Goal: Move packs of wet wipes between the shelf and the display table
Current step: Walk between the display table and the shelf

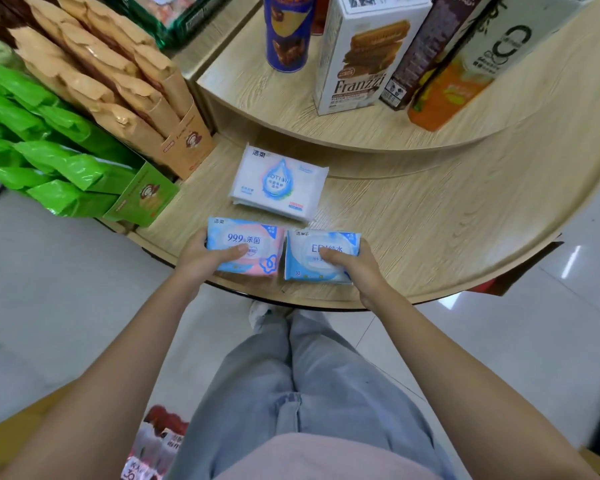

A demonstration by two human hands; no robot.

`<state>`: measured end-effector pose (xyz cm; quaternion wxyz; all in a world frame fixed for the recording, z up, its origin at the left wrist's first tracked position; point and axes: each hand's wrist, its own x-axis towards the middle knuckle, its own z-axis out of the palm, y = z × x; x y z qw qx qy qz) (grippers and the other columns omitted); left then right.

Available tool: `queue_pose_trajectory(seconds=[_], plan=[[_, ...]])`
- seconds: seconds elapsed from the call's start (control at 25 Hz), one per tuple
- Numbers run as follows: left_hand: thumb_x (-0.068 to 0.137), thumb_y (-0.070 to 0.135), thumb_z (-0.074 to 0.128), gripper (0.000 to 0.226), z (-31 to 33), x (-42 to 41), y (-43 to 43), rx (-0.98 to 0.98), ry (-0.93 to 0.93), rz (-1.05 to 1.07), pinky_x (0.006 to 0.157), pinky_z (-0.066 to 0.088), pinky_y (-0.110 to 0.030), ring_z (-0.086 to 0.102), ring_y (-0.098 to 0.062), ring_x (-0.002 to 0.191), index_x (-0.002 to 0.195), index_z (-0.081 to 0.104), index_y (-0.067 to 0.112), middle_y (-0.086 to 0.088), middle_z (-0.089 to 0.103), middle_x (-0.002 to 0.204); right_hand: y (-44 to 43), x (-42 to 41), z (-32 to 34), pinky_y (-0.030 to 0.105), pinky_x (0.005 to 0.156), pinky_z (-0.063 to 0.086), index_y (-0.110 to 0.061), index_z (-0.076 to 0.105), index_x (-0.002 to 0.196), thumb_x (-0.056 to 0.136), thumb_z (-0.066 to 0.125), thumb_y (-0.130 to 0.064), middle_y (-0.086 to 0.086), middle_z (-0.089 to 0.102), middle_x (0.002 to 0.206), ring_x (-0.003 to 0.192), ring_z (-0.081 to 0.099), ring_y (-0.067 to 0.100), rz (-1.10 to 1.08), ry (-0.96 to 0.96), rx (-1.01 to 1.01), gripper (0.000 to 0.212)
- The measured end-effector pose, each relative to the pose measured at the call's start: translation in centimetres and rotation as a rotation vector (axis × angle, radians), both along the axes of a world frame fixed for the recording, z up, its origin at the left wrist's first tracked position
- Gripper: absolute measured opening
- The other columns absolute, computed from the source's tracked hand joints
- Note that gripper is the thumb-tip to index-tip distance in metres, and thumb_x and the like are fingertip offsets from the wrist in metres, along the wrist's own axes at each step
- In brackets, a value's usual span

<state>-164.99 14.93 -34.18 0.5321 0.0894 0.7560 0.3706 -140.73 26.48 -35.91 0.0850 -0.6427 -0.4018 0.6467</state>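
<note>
**A wipes pack in each hand at the tabletop's front edge**

The left hand (pixel 201 259) grips the pink pack (pixel 246 233) by its left end, thumb lying across the printed top and fingers curled round the edge. The right hand (pixel 355 268) holds the blue pack (pixel 305 259) the same way from its right end, thumb on top. The two packs sit side by side, just apart, over the front rim of the round wooden tabletop (pixel 430 223). Whether they rest on the wood or are slightly lifted cannot be told.

Just behind them a white pack (pixel 279 183) with a blue drop on its face lies flat on the tabletop, untouched.

A raised tier (pixel 284 109) stands further back and carries a blue can (pixel 288 32), a white biscuit box (pixel 364 53), a dark box (pixel 426 46) and an orange carton (pixel 454 91). To the left, open display cartons hold green packets (pixel 49 161) and brown paper packets (pixel 111 74). Below, the person's jeans (pixel 309 393) show above a pale tiled floor (pixel 66 289).
</note>
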Motion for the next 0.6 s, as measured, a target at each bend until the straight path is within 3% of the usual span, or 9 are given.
queue_pose_trajectory(seconds=[0.12,0.2,0.28,0.36,0.44,0.48,0.6], plan=[[0.073,0.014,0.08,0.047,0.2,0.0,0.2,-0.013,-0.029,-0.019,0.074,0.053,-0.027,0.068,-0.021,0.092,0.115,0.06,0.01,-0.007,0.071,0.109,-0.1,-0.2,0.0,0.046,0.085,0.057,-0.018,0.058,0.113,0.038,0.091,-0.051,0.006,0.069,0.112,0.096,0.07,0.024,-0.018,-0.016,0.013,0.088],[0.073,0.016,0.08,0.056,0.6,0.0,0.4,-0.029,-0.042,-0.027,0.077,0.051,-0.027,0.066,-0.019,0.095,0.123,0.056,0.01,-0.007,0.067,0.117,0.0,-0.3,0.8,0.045,0.088,0.056,-0.014,0.052,0.12,0.051,0.09,-0.041,0.007,0.066,0.117,0.099,0.069,0.023,-0.028,0.002,-0.014,0.083],[0.075,0.024,0.08,0.07,1.2,0.2,0.5,-0.076,0.127,0.018,0.082,0.046,-0.028,0.059,-0.018,0.103,0.134,0.045,0.011,-0.002,0.058,0.124,0.2,0.2,1.6,0.04,0.093,0.053,-0.011,0.036,0.135,0.07,0.083,-0.028,0.007,0.059,0.124,0.105,0.065,0.023,-0.056,-0.015,-0.035,0.082],[0.075,0.041,0.071,0.058,2.1,0.3,0.5,-0.127,0.427,0.122,0.085,0.044,-0.032,0.056,-0.02,0.105,0.122,0.049,0.015,-0.002,0.057,0.117,0.7,1.4,2.2,0.033,0.087,0.049,-0.011,0.036,0.137,0.08,0.074,-0.029,0.007,0.056,0.122,0.103,0.062,0.022,-0.058,-0.131,0.015,0.071],[0.08,0.038,0.06,0.027,3.3,0.7,0.5,-0.077,0.595,0.188,0.077,0.041,-0.031,0.058,-0.023,0.092,0.095,0.053,0.017,-0.001,0.059,0.093,1.2,3.0,3.5,0.033,0.077,0.047,-0.01,0.053,0.117,0.088,0.063,-0.031,0.009,0.061,0.112,0.094,0.062,0.025,-0.076,-0.215,0.08,0.037],[0.083,0.034,0.058,0.016,3.7,0.9,0.5,-0.02,0.57,0.149,0.074,0.039,-0.03,0.057,-0.023,0.086,0.084,0.053,0.019,0.0,0.057,0.082,1.4,3.7,4.2,0.031,0.071,0.047,-0.012,0.058,0.103,0.089,0.06,-0.03,0.01,0.064,0.104,0.087,0.063,0.024,-0.077,-0.223,0.106,0.023],[0.088,0.025,0.058,0.02,5.1,3.7,1.0,0.155,0.387,-0.127,0.066,0.043,-0.026,0.055,-0.017,0.07,0.069,0.054,0.021,0.001,0.053,0.066,0.1,6.5,5.8,0.024,0.055,0.041,-0.011,0.059,0.083,0.089,0.056,-0.015,0.01,0.063,0.08,0.063,0.058,0.019,-0.047,-0.25,0.165,0.008]])
